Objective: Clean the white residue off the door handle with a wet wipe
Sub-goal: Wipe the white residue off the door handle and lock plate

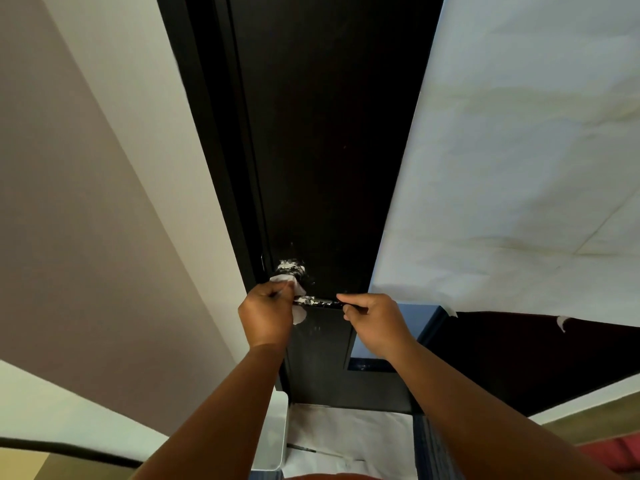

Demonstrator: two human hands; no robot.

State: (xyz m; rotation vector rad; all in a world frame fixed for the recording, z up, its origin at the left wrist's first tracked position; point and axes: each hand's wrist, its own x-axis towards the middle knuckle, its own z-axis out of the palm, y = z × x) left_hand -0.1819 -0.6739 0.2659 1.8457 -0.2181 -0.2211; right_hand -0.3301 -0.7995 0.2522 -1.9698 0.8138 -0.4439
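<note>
Head view: a dark door (322, 150) fills the middle of the picture, with its door handle (317, 301) low on the panel, near the door's left edge. The handle is a lever that runs level toward the right from a round base (291, 268). White residue (289, 263) speckles the base and the lever, and a few flecks lie on the door panel just around and below them.

The left hand (265, 317) is closed around a wet wipe (294, 284), pressing it against the base end of the lever. Part of the white wipe bunches out above the fingers against the base, and another part hangs below the lever beside the hand.

The right hand (375, 322) is curled shut on the free end of the lever, thumb lying along its top. Between the two hands a short stretch of the lever shows, dark with white patches.

A pale crumpled sheet (519, 150) covers the surface right of the door. A plain wall (86, 220) stands to the left.
</note>
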